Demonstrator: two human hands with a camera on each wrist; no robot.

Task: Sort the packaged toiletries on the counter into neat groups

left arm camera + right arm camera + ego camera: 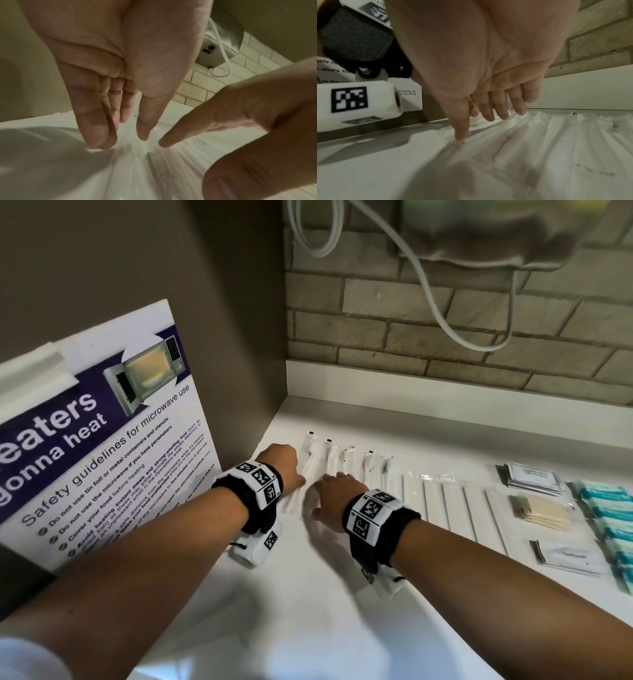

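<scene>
Clear-wrapped toothbrush packets lie side by side in a row at the counter's back-left corner, near the side panel. Both hands are on the row's left end. Left hand: fingers straight and together, tips pressing down on the plastic; nothing gripped. Right hand just beside it, almost touching: fingers extended and slightly spread, thumb tip and fingertips resting on the wrappers; also no grip. Packet contents are blurred in both wrist views.

Further right along the same row: white flat-wrapped sticks, parallel, edges touching or nearly so. Toward the counter's right edge: a small stack of dark-edged sachets with a white label, in front of it a clear bag of pale wooden sticks, then a flat sachet nearest the front. A column of teal packets runs along the right edge, partly cut off.

Microwave safety poster leans against the left side panel. Brick wall behind the counter, with a white cable looping down from a wall-mounted unit.
</scene>
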